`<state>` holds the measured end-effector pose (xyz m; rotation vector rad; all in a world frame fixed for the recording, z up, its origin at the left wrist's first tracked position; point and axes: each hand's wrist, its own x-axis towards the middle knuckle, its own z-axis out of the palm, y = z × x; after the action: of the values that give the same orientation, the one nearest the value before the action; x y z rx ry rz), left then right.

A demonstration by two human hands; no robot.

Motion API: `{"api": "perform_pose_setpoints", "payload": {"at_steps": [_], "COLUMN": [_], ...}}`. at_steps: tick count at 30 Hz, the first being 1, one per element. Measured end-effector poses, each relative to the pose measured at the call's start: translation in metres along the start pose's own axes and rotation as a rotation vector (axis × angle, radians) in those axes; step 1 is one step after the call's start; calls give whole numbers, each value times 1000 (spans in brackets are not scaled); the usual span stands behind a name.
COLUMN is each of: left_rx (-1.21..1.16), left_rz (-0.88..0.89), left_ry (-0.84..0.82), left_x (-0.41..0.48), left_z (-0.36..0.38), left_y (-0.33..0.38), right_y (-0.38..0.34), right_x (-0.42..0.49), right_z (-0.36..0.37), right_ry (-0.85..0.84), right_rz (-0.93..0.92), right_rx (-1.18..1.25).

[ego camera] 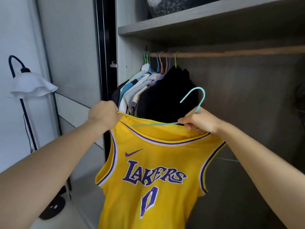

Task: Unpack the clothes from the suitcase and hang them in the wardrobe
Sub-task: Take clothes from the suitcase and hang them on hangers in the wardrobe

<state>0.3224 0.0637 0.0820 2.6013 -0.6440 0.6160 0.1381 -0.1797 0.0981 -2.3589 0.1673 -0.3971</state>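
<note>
"Head view only. Hands?"

"Two. Left hand [103, 114] is clenched on one shoulder strap of the jersey [153, 171], back of the hand to camera. Right hand [198, 123] is grasping the teal hanger [204, 96] at the foot of its hook. The other strap bunches just under that fist."

"Where's the jersey?"

"Held up in front of the open wardrobe [128, 47], below the rail [231, 54], drooping from both hands. It overlaps the lower part of the hung clothes [165, 93]. One hanger arm crosses the neck opening toward the left hand. The hook points up, below the rail and apart from it."

"Edges, room?"

"Hung clothes are packed at the rail's left end, near the wardrobe's side wall. Right of the last black garment the rail runs bare to the frame edge. The shelf [198, 17] sits close above the rail. A black door edge [105, 47] is left of the side wall. The lamp [33, 85] stands further left, well apart from the jersey."

"Counts?"

"One jersey, one hanger in hand, one rail. One shelf with one dark bundle [173, 5] on it, cropped at the top. One lamp, with a white shade and a round black base on the floor. Hooks [167, 61] on the rail: at least six, coloured, too bunched for an exact number. The garments under them overlap, so I can't count them."
</note>
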Motion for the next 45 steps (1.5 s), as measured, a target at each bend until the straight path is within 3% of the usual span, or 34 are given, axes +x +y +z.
{"api": "perform_pose_setpoints", "payload": {"at_steps": [2, 7, 11, 16, 20, 22, 25, 28, 32, 34, 37, 42, 45], "left_rx": [-58, -333, -394, -508, -256, -365, -494, -485, -507, -562, -726, -887, -938], "left_rz": [15, -14, 23, 195, 364, 421, 389, 348, 304, 288, 264, 271, 217], "left_ry": [-28, -150, -225, -310, -174, -147, -54, 24, 44, 17, -53, -307, -296], "left_x": [0, -3, -10, -12, -18, -22, -20, -14, -9, -7, -5, -5, -9], "left_z": [-2, -4, -3, 2, 22, 29, 34, 34, 28, 29, 29, 25, 30], "left_y": [0, 10, 32, 34, 27, 26, 18, 5, -5, -8, -8, -14, -12], "right_y": [-5, -18, -27, -31, -28, -26, -17, 11, 44, 50, 47, 42, 39], "right_x": [2, 10, 13, 17, 14, 12, 4, -10, -23, -24, -23, -28, -32], "right_z": [-1, -5, 16, 10, 7, 5, -8, -24, -35, -38, -44, -60, -57], "right_ry": [-69, -48, -161, -13, -13, -17, -5, -51, 63, 121, 70, 118, 112], "right_rz": [-20, 7, 20, 1, -47, -80, -69, 70, 194, 195, 198, 193, 189], "right_rx": [-21, 112, 83, 120, 104, 108, 100, 35, 111, 135, 122, 38, 33]}}
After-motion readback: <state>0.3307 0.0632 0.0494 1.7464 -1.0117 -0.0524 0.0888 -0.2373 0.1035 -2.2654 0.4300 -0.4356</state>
